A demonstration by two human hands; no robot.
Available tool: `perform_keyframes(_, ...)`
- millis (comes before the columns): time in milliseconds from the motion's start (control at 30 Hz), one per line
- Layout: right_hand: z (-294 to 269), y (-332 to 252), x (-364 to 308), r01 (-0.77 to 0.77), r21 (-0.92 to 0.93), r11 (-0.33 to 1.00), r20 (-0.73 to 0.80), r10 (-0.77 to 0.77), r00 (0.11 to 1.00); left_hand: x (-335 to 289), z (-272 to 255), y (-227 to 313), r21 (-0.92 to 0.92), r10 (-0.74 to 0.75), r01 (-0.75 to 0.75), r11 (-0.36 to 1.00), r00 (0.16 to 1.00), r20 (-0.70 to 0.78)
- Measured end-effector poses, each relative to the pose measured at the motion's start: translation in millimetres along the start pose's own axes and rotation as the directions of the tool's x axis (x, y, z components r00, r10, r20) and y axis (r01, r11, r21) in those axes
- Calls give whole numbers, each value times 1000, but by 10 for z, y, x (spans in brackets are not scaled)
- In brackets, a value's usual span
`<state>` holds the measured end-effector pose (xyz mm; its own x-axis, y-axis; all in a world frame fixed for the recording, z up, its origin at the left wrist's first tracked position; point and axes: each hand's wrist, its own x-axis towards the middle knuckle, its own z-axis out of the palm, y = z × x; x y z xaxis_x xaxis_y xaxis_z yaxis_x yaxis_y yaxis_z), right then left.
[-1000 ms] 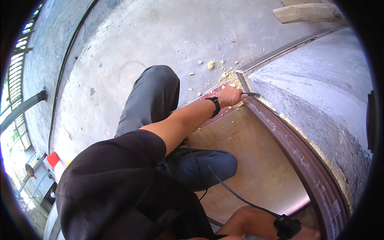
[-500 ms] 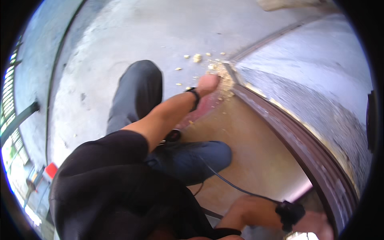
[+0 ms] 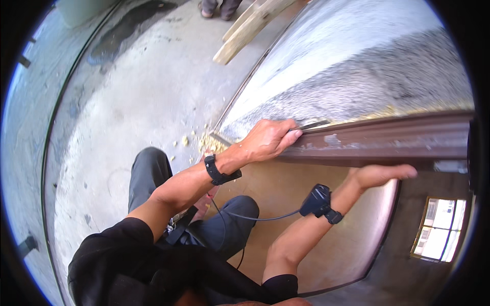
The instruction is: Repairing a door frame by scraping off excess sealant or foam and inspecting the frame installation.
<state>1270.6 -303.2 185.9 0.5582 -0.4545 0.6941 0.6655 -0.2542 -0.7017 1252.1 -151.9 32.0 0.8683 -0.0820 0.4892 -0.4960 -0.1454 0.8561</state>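
Note:
My left hand [image 3: 268,140] is closed around a knife whose thin dark blade [image 3: 315,124] points right along the seam between a brown door frame [image 3: 372,143] and a grey rendered wall [image 3: 367,76]. The knife's handle is hidden in the fist. A ragged line of yellow foam [image 3: 390,110] runs along that seam to the right of the blade. My right hand [image 3: 383,176] is held out just under the frame's lower side, fingers stretched to the right, with nothing in it. Whether it touches the frame I cannot tell.
Yellow foam crumbs [image 3: 206,142] lie on the concrete floor [image 3: 122,97] by the frame's foot. Beyond them are wooden boards [image 3: 252,30] and another person's feet [image 3: 217,10]. A black cable [image 3: 265,219] runs from my right wrist across my knee. A window [image 3: 439,229] shows at right.
My left hand has risen from the crumbs at the frame's foot to the seam further along it. My right hand has come up beside the frame. The view has turned.

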Motion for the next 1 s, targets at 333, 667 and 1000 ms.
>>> perform_keyframes(333,-151,181,48,24,-73,997,-71,-29,997,-680,-185,-412,326,-417,351,878,895,161)
perform_keyframes(667,-157,104,98,120,-65,991,107,-113,988,625,-236,1287,183,77,-70,981,997,-30)
perform_keyframes(1000,-184,129,193,153,-64,986,34,-151,988,-1068,-266,-808,528,-697,512,678,677,239)
